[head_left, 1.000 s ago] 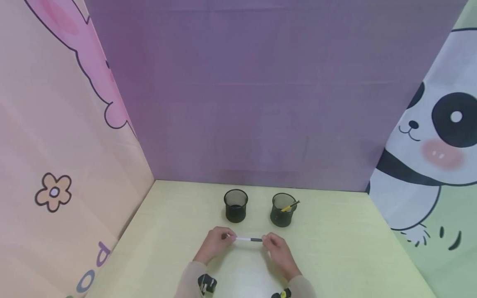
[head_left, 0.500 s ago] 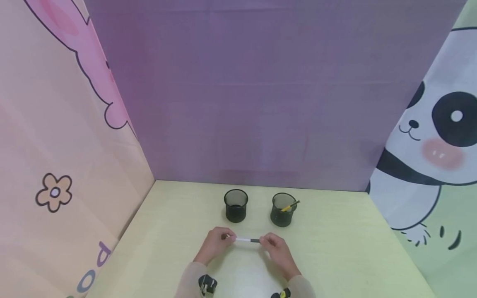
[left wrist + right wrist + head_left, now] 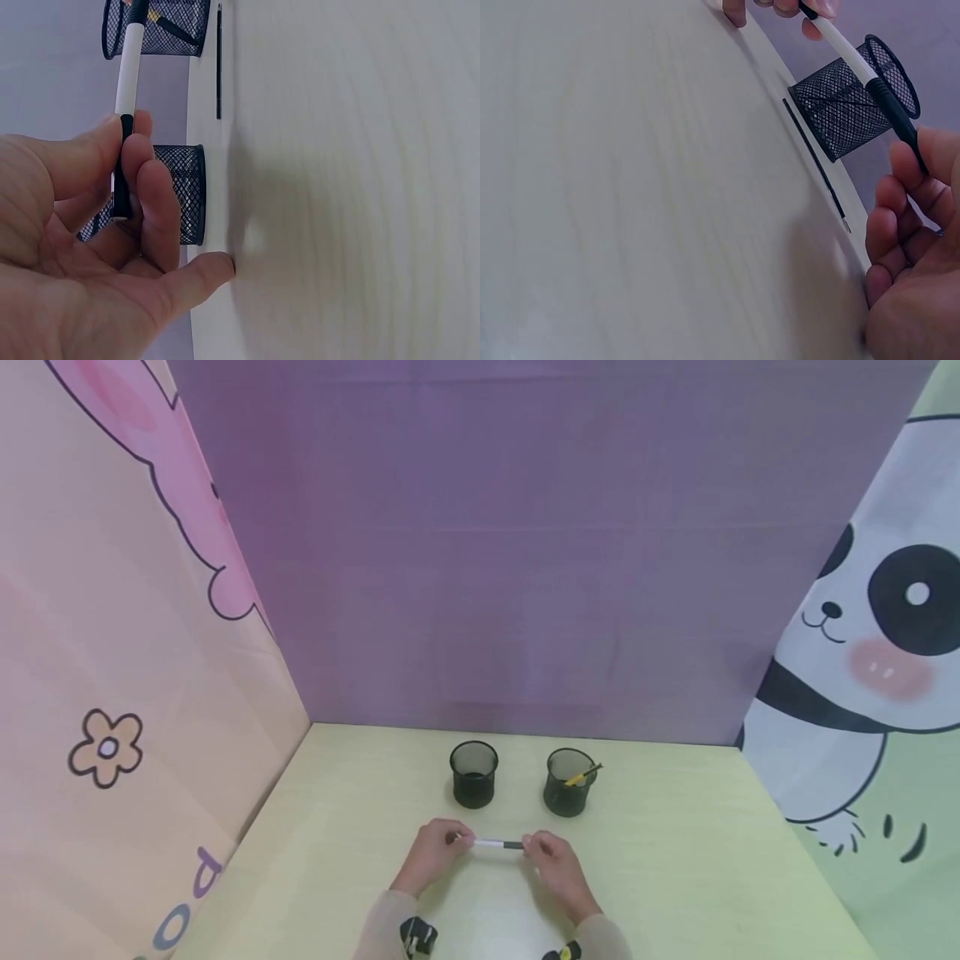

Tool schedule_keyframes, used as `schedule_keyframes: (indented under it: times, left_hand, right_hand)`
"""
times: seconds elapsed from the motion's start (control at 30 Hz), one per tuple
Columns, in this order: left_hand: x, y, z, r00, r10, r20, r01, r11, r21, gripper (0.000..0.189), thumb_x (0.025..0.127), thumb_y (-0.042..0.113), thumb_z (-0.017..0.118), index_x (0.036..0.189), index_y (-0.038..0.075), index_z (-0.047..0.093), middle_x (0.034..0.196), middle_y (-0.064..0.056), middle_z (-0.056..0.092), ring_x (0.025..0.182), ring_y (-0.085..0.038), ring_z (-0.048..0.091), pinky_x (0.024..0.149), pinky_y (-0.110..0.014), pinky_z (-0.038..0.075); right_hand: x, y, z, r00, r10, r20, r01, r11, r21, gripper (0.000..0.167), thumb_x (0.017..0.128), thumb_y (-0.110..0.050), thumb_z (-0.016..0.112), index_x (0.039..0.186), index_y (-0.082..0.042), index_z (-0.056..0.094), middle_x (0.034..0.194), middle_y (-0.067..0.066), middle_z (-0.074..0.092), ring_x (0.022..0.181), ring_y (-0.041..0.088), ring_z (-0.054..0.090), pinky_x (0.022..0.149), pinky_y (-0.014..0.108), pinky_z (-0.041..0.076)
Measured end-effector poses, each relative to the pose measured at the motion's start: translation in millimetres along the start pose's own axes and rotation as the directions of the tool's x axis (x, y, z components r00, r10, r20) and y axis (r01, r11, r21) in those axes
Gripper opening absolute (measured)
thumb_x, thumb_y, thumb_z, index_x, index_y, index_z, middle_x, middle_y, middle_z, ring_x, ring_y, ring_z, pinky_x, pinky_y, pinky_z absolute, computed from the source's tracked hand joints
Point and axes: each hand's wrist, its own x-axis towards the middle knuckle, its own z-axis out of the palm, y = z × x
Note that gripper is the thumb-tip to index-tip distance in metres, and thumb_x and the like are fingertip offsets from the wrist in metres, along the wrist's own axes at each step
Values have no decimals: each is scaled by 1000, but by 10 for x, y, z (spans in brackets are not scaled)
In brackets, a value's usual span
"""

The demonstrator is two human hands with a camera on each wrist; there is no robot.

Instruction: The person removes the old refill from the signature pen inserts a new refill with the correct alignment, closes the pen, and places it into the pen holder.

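Observation:
A white pen with black end sections (image 3: 491,843) is held level between both hands, just above the table. My left hand (image 3: 431,856) pinches its left black end between thumb and fingers; in the left wrist view the white barrel (image 3: 129,71) rises from that grip. At the other end, my right hand (image 3: 558,868) pinches the tapered black section (image 3: 889,105) with thumb and forefinger. Below the pen, a thin black pen refill (image 3: 219,64) with a metal tip lies on the tabletop; I cannot make it out in the head view.
Two black mesh pen holders stand behind the hands. I see nothing sticking out of the left holder (image 3: 474,789); the right holder (image 3: 566,797) contains a yellow-and-black stick (image 3: 581,776). A purple cloth (image 3: 480,568) hangs behind the pale table (image 3: 712,860), with printed cloths at both sides.
My right hand has shifted slightly left, and less of the pen's dark section shows between the hands. The left hand stays almost still.

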Motion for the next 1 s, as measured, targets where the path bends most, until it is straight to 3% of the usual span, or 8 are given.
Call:
schedule_keyframes:
  times: [0.27,0.5,0.83,1.0]
  left_hand:
    - [-26,7,13,1000,-15,-11,14,1000,-2,9,95,18,70,97,15,77,95,3,72,84,-14,54,74,-32,43]
    - [-19,-13,49,998,30,-48,-30,1000,6,7,93,15,72,94,13,78,95,1,73,84,-14,56,77,-35,46]
    - [-59,8,78,994,46,-99,-45,999,9,7,92,13,73,95,12,78,94,-1,75,83,-13,56,77,-36,47]
    - [-49,-2,95,994,53,-101,-53,999,-2,8,92,13,72,97,12,78,95,-1,75,83,-13,56,77,-35,47]
  right_hand:
    - [-14,-8,21,1000,2,-7,-2,1000,-1,34,106,-35,51,88,-8,62,84,2,58,77,20,46,68,33,37]
    - [-27,-24,21,1000,-20,-14,20,1000,-3,37,107,-35,50,83,-8,57,80,1,53,76,19,45,68,33,36]
    - [-32,-44,22,999,-34,-11,34,999,-28,44,108,-38,47,73,-12,49,72,0,45,70,19,42,65,33,34]
    - [1,-5,29,1000,3,-9,-3,1000,-8,44,108,-41,47,76,-11,53,73,0,48,71,19,43,66,33,35]
